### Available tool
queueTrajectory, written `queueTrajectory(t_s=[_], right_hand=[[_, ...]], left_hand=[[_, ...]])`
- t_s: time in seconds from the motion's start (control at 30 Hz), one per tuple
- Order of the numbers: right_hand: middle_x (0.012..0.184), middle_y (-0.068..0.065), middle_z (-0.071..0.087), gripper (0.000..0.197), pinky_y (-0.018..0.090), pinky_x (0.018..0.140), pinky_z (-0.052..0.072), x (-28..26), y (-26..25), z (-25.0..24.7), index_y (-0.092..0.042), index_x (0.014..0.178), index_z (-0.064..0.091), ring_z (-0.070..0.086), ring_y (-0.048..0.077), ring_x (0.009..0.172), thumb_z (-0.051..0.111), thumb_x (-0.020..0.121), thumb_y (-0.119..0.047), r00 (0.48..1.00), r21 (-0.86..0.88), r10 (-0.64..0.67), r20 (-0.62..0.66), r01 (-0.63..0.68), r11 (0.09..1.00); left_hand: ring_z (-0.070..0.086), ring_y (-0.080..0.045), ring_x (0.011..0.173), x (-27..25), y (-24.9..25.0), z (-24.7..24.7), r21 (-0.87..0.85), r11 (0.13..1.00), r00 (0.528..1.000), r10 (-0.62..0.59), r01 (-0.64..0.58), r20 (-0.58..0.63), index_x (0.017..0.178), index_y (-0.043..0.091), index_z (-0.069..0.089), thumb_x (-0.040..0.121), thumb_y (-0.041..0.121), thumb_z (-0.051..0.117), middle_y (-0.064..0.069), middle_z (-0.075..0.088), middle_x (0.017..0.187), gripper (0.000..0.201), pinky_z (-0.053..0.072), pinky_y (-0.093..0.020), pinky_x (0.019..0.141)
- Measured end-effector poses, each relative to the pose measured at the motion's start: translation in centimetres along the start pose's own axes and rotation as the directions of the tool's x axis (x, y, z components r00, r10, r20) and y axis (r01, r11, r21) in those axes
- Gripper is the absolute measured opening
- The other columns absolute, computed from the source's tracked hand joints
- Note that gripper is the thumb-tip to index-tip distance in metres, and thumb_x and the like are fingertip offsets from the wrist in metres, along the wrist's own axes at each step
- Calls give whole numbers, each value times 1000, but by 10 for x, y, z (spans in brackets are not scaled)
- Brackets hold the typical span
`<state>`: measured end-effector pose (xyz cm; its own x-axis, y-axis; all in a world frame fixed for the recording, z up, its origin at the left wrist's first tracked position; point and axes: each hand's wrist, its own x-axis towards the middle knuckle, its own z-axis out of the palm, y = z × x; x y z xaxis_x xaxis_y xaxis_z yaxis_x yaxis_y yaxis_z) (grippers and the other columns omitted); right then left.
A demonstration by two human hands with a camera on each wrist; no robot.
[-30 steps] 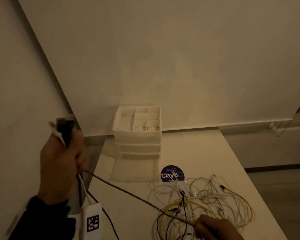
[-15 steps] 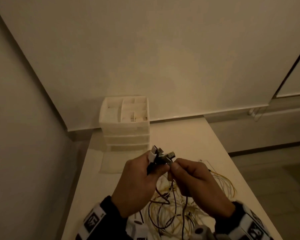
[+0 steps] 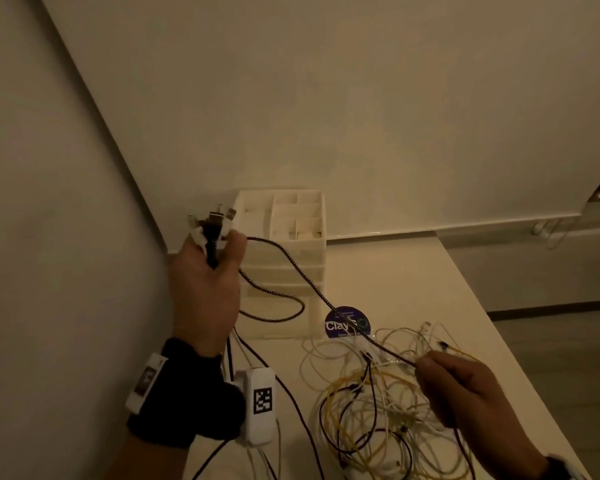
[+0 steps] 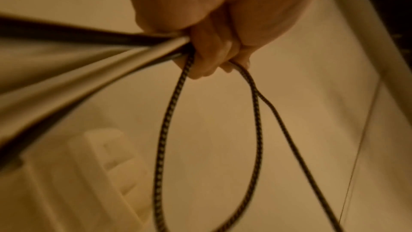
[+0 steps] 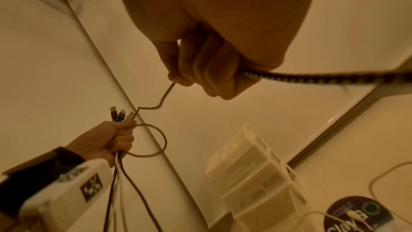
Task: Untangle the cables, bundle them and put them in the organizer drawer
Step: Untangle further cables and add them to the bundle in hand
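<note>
My left hand (image 3: 208, 278) is raised beside the wall, gripping a bundle of cable plugs (image 3: 211, 220) that stick up from the fist, with their cords hanging below the wrist. A braided black cable (image 3: 312, 285) loops out of that fist (image 4: 209, 54) and runs down to the right. My right hand (image 3: 461, 386) pinches this braided cable (image 5: 289, 77) low over the tangle of white, yellow and black cables (image 3: 378, 393) on the table. The white organizer (image 3: 291, 237) with drawers stands at the table's back, by the wall; its top tray is divided into compartments.
A round purple sticker (image 3: 347, 322) lies on the white table (image 3: 413, 289) in front of the organizer. A wall (image 3: 66, 237) runs close along the left. The table's right edge drops to the floor (image 3: 551, 341).
The hands were together at the plugs half a second ago. The left hand has since lifted left with the plugs, and the right hand has slid down the braided cable to the tangle.
</note>
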<state>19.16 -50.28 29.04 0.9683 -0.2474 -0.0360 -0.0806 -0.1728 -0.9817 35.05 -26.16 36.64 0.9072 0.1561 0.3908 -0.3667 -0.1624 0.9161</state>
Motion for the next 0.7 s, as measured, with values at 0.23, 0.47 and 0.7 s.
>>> queueTrajectory(t_s=[0.23, 0.47, 0.7], right_hand=[[48, 0, 34, 37, 24, 47, 27, 8, -38, 9, -16, 49, 39, 29, 5, 46, 51, 73, -41, 981, -136, -191, -10, 188, 973], [46, -1, 29, 34, 23, 42, 21, 25, -60, 18, -15, 48, 41, 21, 12, 40, 50, 80, -16, 987, 219, -162, -16, 161, 962], [51, 4, 25, 34, 26, 46, 16, 22, -44, 15, -4, 63, 51, 16, 14, 45, 50, 89, -26, 988, 378, -69, 141, 11, 926]], left_hand=[[59, 11, 68, -67, 15, 30, 194, 931, 805, 148, -310, 575, 106, 34, 68, 81, 22, 74, 24, 71, 87, 28, 44, -4, 61], [61, -4, 72, -88, 9, 50, 60, 994, 706, 25, -95, 707, 107, 36, 69, 84, 38, 68, 15, 70, 84, 23, 52, -27, 69], [59, -12, 61, -94, 7, 47, 73, 986, 845, 90, -150, 527, 81, 23, 71, 84, 38, 63, 3, 67, 67, 17, 46, -28, 57]])
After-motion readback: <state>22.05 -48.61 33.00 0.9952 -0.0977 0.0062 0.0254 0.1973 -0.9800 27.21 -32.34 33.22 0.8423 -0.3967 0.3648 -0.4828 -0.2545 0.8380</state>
